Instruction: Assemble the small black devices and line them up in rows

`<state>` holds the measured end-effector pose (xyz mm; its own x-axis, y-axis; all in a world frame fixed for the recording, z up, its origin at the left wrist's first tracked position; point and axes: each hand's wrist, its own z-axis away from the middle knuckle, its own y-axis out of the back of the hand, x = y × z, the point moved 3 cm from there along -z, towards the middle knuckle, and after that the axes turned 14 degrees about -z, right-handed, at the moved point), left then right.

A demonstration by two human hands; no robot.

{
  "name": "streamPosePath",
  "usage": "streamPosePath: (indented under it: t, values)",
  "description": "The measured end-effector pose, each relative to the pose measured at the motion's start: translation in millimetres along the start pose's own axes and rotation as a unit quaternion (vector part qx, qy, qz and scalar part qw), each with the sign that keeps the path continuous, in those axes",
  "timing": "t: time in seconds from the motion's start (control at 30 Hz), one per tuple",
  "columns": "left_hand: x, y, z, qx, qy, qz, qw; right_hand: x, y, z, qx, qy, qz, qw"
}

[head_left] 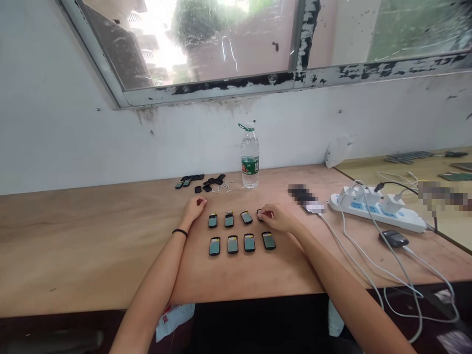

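Observation:
Two rows of small black-rimmed devices with grey-green faces lie on the wooden table (110, 246), including one device (214, 246) at the front left and another (269, 240) at the front right. My right hand (278, 218) has its fingers closed at the back-row right end, on a small black-rimmed device (259, 215) that they mostly cover. Left of it, a device (246, 217) lies slightly turned. My left hand (193, 210) rests on the table beyond the back row's left end, wearing a black wristband (180, 231). Its fingertips are pinched together; whatever they hold is too small to make out.
Black parts (212, 182) and small white pieces (223, 187) lie behind my hands. A water bottle (250, 160) stands near the wall. To the right are a white power strip (376, 212) with cables, a black device (394, 239) and a blurred object (302, 194).

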<state>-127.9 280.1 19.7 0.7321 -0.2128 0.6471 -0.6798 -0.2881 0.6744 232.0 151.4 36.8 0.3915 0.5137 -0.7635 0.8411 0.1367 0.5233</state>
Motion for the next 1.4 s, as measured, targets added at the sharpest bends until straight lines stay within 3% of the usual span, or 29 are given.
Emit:
streamPosePath:
  t: [0.2, 0.3, 0.37, 0.47, 0.57, 0.7, 0.93, 1.1, 1.23, 1.4]
  values:
    - [20, 1.5, 9, -0.002, -0.038, -0.007, 0.999, 5, 5, 0, 0.040, -0.018, -0.006, 0.999]
    - [53, -5.8, 21, -0.002, -0.081, -0.009, 0.997, 6, 4, -2, 0.049, -0.007, -0.018, 0.999]
    - [85, -16.6, 36, -0.020, -0.146, -0.021, 0.989, 6, -1, -4, 0.045, 0.022, -0.018, 0.999]
    - [129, -40.3, 66, -0.086, -0.249, -0.078, 0.962, 6, -12, -7, 0.017, 0.059, 0.015, 0.998]
    - [153, -60.2, 92, -0.118, -0.295, -0.152, 0.936, 12, -18, -7, 0.006, 0.046, 0.058, 0.997]
    - [156, -69.1, 105, -0.127, -0.295, -0.208, 0.924, 19, -14, -5, 0.002, 0.024, 0.072, 0.997]
    - [159, -55.9, 106, -0.166, -0.276, -0.240, 0.916, 18, -5, -4, 0.009, 0.009, 0.072, 0.997]
    - [157, -53.9, 103, -0.184, -0.249, -0.175, 0.935, 8, -20, -9, 0.006, 0.025, 0.086, 0.996]
    - [150, -58.4, 101, -0.206, -0.282, -0.139, 0.927, 1, -36, -13, -0.018, 0.038, 0.140, 0.989]
    - [147, -58.6, 101, -0.223, -0.302, -0.128, 0.918, 5, -39, -17, -0.019, 0.020, 0.163, 0.986]
